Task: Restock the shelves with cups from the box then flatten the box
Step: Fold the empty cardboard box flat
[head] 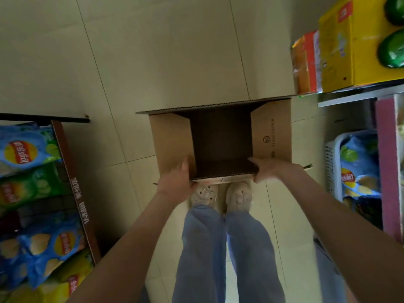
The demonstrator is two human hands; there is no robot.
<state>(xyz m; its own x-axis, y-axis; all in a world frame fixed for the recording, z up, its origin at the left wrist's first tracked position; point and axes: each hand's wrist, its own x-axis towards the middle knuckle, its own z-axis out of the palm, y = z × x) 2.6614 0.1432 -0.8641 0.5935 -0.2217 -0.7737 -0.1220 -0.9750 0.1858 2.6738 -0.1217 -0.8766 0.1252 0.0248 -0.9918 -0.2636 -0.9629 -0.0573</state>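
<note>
**A:** Which step was in hand?

**B:** Restocking was judged done and flattening about to start. The box (273, 130) was seen open-topped in the aisle, straight ahead of the person, with its near rim over the toes of the shoes (220, 197). Whether it was lifted or stood on the floor (153, 51) could not be told.

**A:** Hands?

**B:** Both were on the near rim. The left hand (177, 179) was clamped at the near-left corner, fingers laid onto the left flap. The right hand (267, 169) was pinched over the near-right corner, fingers curled inside the wall and thumb under it.

**A:** Contents?

**B:** No cups were seen inside, only a dark cardboard interior. Side flaps were folded outward and the far flap stood up. Whether the bottom was still closed could not be confirmed.

**A:** Other containers?

**B:** A brown display carton (73, 171) at left was filled with crisp bags (24, 152). A white basket (332, 162) at lower right also held crisp bags. A yellow carton (341, 51) was stood on the shelf (349, 99) at upper right, its contents hidden.

**A:** Next move?

**B:** The bottom seam would likely need to be opened. Opposite corners would then be pushed together so the walls fold flat. With racks close on both sides, flaps could be snagged, so the box should be kept centred.
</note>
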